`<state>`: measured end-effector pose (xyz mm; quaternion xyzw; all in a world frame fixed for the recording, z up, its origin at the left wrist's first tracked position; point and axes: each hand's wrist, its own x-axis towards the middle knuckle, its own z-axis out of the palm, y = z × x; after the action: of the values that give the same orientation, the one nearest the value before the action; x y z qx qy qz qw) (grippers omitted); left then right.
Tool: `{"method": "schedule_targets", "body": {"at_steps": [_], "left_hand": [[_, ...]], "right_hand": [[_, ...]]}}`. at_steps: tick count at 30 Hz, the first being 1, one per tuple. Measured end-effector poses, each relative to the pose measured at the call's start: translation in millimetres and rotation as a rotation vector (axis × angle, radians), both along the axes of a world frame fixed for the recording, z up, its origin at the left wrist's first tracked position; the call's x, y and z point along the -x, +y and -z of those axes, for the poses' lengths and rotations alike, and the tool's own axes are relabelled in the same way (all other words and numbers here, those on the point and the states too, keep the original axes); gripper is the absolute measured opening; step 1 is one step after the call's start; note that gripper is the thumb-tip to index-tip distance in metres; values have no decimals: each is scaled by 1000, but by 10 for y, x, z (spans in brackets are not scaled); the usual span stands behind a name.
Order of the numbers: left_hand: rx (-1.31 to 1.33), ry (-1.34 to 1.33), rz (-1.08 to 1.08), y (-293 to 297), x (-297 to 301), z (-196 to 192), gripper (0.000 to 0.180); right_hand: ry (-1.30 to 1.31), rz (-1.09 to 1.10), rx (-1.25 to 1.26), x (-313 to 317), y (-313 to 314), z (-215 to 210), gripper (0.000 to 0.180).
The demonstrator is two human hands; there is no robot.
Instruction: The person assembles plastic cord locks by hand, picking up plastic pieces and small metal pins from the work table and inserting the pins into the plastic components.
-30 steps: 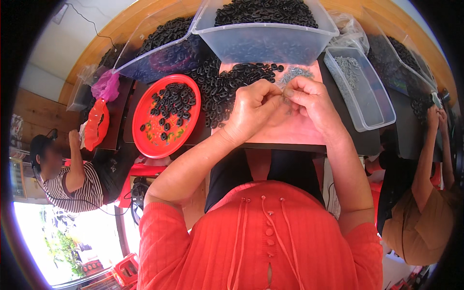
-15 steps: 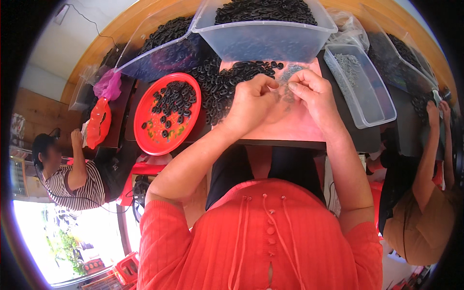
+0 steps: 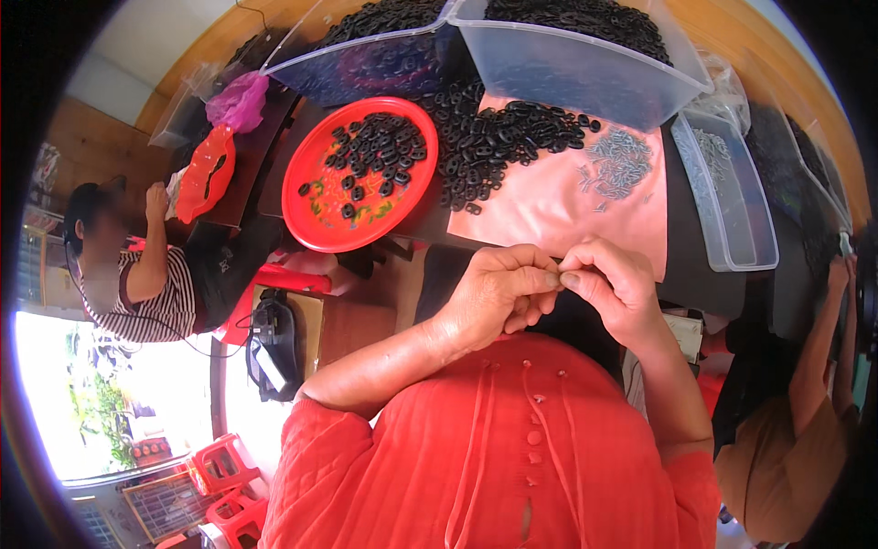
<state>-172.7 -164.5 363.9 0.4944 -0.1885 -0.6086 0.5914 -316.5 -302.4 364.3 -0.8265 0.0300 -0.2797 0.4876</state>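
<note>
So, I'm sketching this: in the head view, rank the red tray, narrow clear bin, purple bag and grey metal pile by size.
Red tray
Narrow clear bin
Purple bag and grey metal pile: too alike

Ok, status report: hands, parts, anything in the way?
Left hand, right hand: fingertips close together, any held item indistinct. Black pieces heaped beside grey metal bits. Nothing visibly blocking hands.

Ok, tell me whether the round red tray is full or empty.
Neither: the round red tray is partly filled. Black pieces cluster toward its far side, while patterned bottom shows bare nearer the person.
</note>
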Motion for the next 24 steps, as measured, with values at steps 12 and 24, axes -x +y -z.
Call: {"method": "schedule_targets", "body": {"at_steps": [12, 24], "left_hand": [[403, -1288, -228, 161, -317, 68, 7], [334, -2193, 52, -170, -893, 6, 7]], "right_hand": [[-99, 29, 167, -214, -7, 43, 7], [-58, 285, 214, -187, -285, 148, 10]]}}
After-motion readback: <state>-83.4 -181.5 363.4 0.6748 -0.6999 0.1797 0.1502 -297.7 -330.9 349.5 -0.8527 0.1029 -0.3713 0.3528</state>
